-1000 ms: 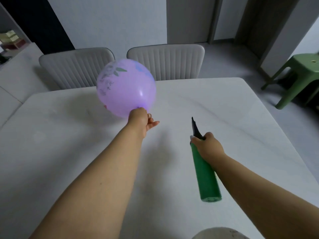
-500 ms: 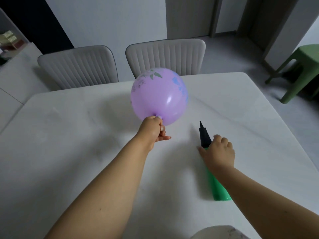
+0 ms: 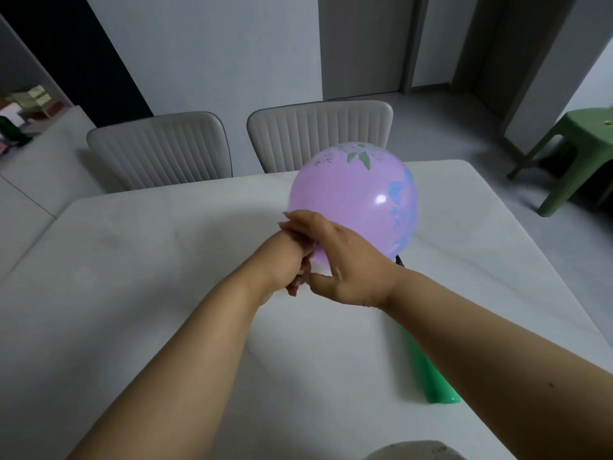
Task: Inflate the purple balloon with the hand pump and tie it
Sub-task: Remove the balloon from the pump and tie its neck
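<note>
At frame centre the left hand (image 3: 292,260) grips the neck of the inflated purple balloon (image 3: 358,200), held up above the white table (image 3: 132,277). The right hand (image 3: 345,263) lies against it with fingers extended, thumb at the neck. The green hand pump (image 3: 431,380) lies lower right.

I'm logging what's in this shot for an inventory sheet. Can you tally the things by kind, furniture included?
Balloons: 1, the purple balloon
Hand pumps: 1, the green pump lying on the table
Tables: 1, the white table
Chairs: 2, the left chair and the right chair
Stools: 1, the green stool
Total: 6
</note>
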